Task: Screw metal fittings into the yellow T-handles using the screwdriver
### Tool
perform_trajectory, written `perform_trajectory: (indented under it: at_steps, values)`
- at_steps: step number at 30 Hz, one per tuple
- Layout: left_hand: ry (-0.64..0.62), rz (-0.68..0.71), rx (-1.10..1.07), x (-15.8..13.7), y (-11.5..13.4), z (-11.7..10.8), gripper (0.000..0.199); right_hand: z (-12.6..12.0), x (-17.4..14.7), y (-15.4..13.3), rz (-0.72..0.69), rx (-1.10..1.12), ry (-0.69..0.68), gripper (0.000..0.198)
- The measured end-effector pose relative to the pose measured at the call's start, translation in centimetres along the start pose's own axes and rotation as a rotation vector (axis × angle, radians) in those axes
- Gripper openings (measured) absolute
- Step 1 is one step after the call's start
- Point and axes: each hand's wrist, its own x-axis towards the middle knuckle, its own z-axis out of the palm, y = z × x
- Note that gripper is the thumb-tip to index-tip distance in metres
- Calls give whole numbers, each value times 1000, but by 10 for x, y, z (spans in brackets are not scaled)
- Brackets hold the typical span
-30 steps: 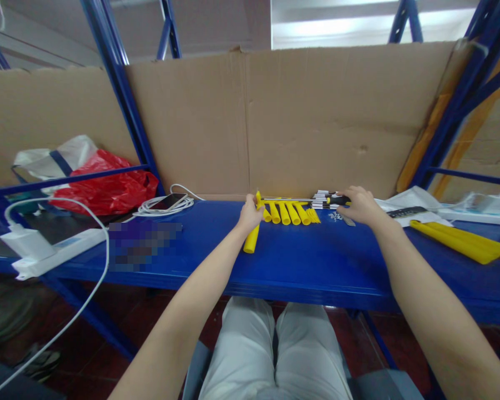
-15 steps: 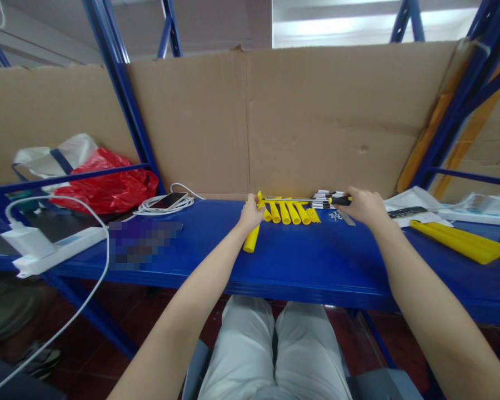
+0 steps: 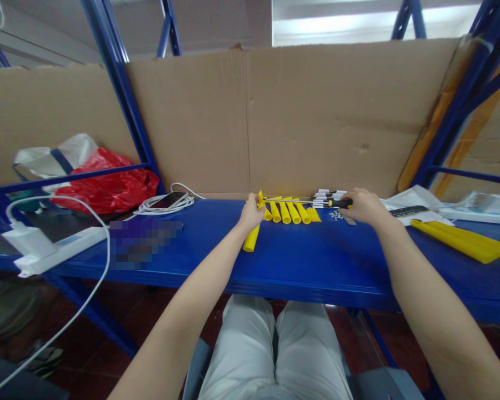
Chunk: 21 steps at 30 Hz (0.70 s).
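Observation:
My left hand (image 3: 250, 214) is closed around a yellow tube (image 3: 250, 239), whose narrow top end sticks out above the fingers. My right hand (image 3: 364, 205) grips the black and yellow handle of a screwdriver (image 3: 342, 203). The long shaft runs level to the left and its tip meets the side of the yellow tube near my left fingers. Behind the shaft lies a row of several yellow tubes (image 3: 286, 213), with small yellow pieces (image 3: 314, 214) at its right end. Small silvery bits (image 3: 336, 215) and a flat metal piece (image 3: 350, 220) lie below the screwdriver handle.
White-and-black parts (image 3: 328, 195) lie behind the handle. More yellow tubes (image 3: 460, 240) rest at the right of the blue table (image 3: 300, 261). At left are a phone (image 3: 169, 200), a coiled white cable (image 3: 150, 208), a power strip (image 3: 73, 244) and a red bag (image 3: 112, 183). Cardboard (image 3: 316, 122) stands behind.
My right hand and the screwdriver handle have shifted very slightly right and down. My left hand stays around the yellow tube.

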Motion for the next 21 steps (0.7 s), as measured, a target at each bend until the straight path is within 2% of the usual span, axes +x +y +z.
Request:
perform_trajectory:
  at_steps: [8, 16, 21]
  values:
    - [11, 20, 0, 0, -2, 0, 25, -9, -3, -10, 4, -105, -19, 32]
    - [-8, 31, 33, 0, 0, -1, 24, -11, -3, -11, 218, -47, -48, 40]
    - [-1, 30, 17, 0, -2, 0, 24, -3, -1, -1, 104, 52, -65, 34]
